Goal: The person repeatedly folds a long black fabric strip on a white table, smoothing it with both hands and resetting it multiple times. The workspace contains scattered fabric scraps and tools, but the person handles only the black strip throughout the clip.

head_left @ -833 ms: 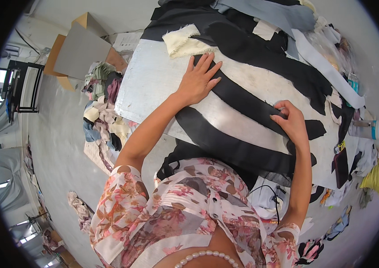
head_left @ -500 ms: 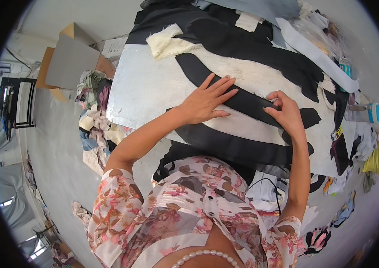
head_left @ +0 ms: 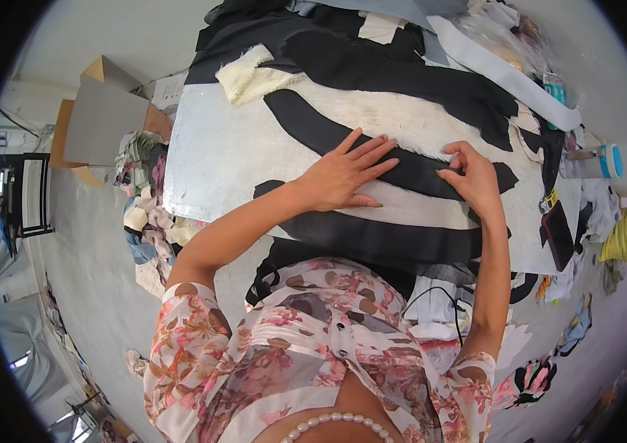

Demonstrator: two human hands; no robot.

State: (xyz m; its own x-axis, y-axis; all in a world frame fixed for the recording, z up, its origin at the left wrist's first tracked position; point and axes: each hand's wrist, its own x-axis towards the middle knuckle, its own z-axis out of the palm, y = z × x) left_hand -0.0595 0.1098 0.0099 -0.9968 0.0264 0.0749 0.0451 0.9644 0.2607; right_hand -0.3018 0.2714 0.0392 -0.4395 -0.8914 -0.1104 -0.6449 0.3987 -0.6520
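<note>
Vs 0.5 s ago: both hands sit at about the same spot on the black strip [head_left: 409, 166], which lies diagonally across the bench [head_left: 210, 162]. Left hand [head_left: 343, 173] flat on the strip, fingers spread, gripping nothing. Right hand [head_left: 472, 177] has fingers curled, pinching the strip's upper edge. Strip's right end is hard to separate from other black fabric.

free: bare table [head_left: 217, 159] left | blocked: fabric heap [head_left: 402, 44] far, clutter [head_left: 587, 170] right
</note>
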